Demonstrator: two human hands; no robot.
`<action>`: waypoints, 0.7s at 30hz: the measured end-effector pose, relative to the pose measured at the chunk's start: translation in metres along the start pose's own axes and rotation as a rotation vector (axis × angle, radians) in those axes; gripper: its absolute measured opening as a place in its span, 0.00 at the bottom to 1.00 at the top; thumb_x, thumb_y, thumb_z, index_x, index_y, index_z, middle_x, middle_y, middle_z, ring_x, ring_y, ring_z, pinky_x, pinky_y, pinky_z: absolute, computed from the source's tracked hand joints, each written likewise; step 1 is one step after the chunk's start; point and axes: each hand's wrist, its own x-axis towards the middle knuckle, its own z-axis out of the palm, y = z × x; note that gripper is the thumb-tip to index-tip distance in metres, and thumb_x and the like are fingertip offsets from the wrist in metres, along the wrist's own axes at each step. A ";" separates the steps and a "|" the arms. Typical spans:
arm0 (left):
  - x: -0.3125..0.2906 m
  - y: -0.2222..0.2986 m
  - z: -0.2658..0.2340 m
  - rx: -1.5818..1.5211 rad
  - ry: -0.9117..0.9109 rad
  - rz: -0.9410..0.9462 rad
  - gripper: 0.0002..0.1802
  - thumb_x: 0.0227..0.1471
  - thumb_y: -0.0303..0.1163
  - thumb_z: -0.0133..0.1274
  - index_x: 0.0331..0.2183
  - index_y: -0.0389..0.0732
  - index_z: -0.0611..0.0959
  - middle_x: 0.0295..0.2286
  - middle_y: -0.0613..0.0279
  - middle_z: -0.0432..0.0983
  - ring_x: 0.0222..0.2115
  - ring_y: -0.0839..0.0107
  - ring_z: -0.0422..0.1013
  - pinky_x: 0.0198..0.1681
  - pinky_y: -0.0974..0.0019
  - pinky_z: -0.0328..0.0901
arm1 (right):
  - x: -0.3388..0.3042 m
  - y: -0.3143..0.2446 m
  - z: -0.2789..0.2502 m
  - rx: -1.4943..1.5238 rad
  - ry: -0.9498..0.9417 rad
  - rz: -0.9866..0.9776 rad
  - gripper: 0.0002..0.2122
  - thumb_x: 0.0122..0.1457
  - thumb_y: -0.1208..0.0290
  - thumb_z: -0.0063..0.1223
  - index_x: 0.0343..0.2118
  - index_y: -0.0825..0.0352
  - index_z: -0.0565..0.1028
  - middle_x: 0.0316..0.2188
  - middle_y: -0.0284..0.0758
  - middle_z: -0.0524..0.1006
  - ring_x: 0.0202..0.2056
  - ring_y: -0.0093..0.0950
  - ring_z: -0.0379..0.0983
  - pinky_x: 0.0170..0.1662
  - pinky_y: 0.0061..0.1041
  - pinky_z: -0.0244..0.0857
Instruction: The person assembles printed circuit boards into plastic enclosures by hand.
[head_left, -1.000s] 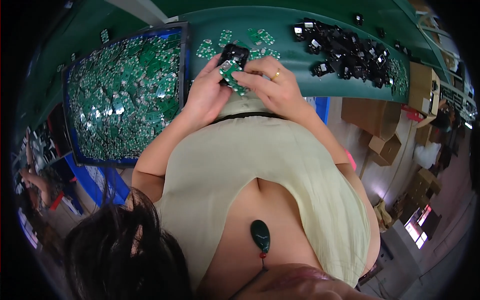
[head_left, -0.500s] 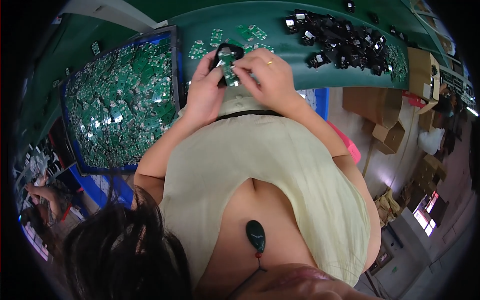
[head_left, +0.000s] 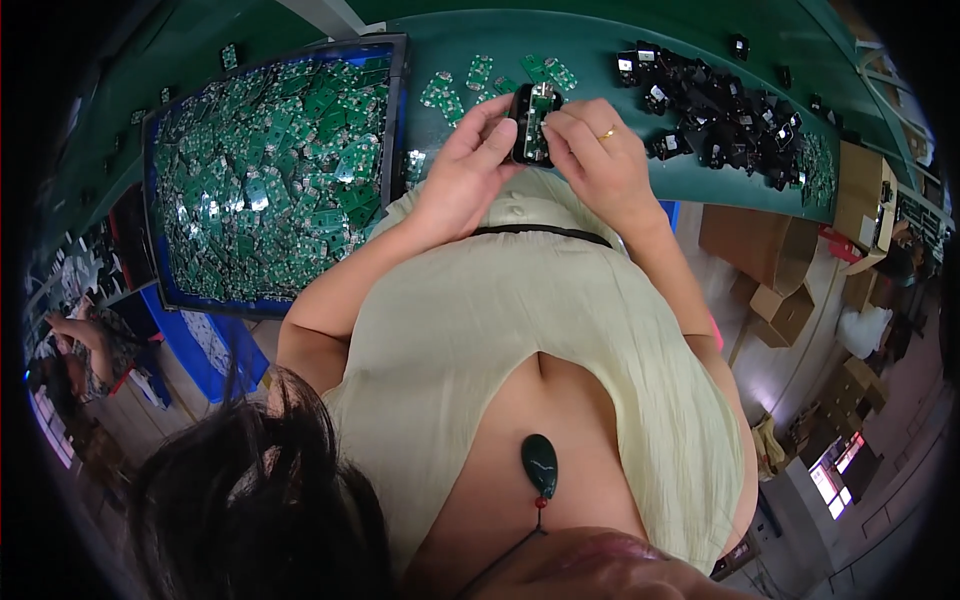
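Observation:
My left hand [head_left: 474, 163] grips a small black plastic housing [head_left: 519, 128] from its left side, over the table's near edge. A narrow green circuit board [head_left: 538, 127] lies along the open face of this housing. My right hand [head_left: 606, 158] pinches at the board's right edge, thumb and fingertips together. How deep the board sits in the housing I cannot tell. Just beyond my hands, several loose green circuit boards [head_left: 480, 72] lie spread on the table.
To the left a blue tray with a black rim [head_left: 397, 110] is heaped with green boards. A pile of black housings [head_left: 720, 110] covers the right of the green table [head_left: 560, 35]. Cardboard boxes [head_left: 760, 250] stand on the floor at right. Another person [head_left: 95, 340] sits at far left.
The board, tilted and partly outside the housing before, now lies lengthwise along it. Both hands and the housing appear further right, as the whole view has shifted.

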 end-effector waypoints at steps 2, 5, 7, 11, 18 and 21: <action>-0.001 -0.001 0.000 0.044 0.019 0.002 0.20 0.56 0.30 0.38 0.50 0.37 0.61 0.44 0.58 0.62 0.45 0.70 0.61 0.49 0.59 0.58 | 0.002 -0.001 -0.001 -0.023 -0.049 -0.026 0.10 0.37 0.79 0.53 0.27 0.67 0.69 0.26 0.32 0.68 0.29 0.30 0.67 0.25 0.24 0.64; 0.001 -0.006 -0.005 0.149 0.047 0.047 0.20 0.55 0.30 0.40 0.49 0.39 0.62 0.42 0.61 0.63 0.42 0.74 0.61 0.46 0.65 0.58 | 0.007 -0.004 -0.005 -0.101 -0.162 -0.019 0.11 0.37 0.77 0.52 0.27 0.66 0.69 0.25 0.31 0.66 0.29 0.29 0.66 0.25 0.24 0.64; 0.002 -0.006 -0.006 0.210 0.056 0.093 0.19 0.54 0.30 0.42 0.49 0.40 0.63 0.40 0.64 0.65 0.40 0.77 0.61 0.43 0.71 0.59 | 0.009 -0.005 -0.008 -0.116 -0.214 -0.032 0.10 0.38 0.76 0.52 0.27 0.66 0.68 0.25 0.31 0.65 0.29 0.28 0.66 0.25 0.24 0.65; 0.002 -0.005 -0.006 0.285 0.031 0.171 0.19 0.54 0.30 0.42 0.48 0.39 0.63 0.40 0.65 0.65 0.39 0.79 0.61 0.41 0.75 0.58 | 0.011 -0.005 -0.008 -0.091 -0.219 -0.050 0.10 0.38 0.77 0.52 0.27 0.67 0.68 0.25 0.31 0.65 0.30 0.29 0.66 0.25 0.25 0.65; 0.001 -0.004 -0.007 0.283 0.059 0.189 0.19 0.54 0.31 0.43 0.48 0.40 0.64 0.39 0.66 0.65 0.38 0.80 0.61 0.39 0.76 0.58 | 0.011 -0.007 -0.001 0.030 -0.118 0.002 0.10 0.41 0.81 0.54 0.29 0.68 0.69 0.28 0.35 0.69 0.28 0.32 0.68 0.27 0.26 0.64; 0.002 -0.005 -0.009 0.258 0.042 0.155 0.18 0.54 0.31 0.43 0.48 0.40 0.65 0.39 0.66 0.65 0.37 0.80 0.60 0.38 0.77 0.58 | 0.009 -0.006 -0.002 0.060 -0.102 0.021 0.09 0.42 0.82 0.54 0.29 0.69 0.70 0.28 0.35 0.69 0.28 0.32 0.68 0.27 0.26 0.64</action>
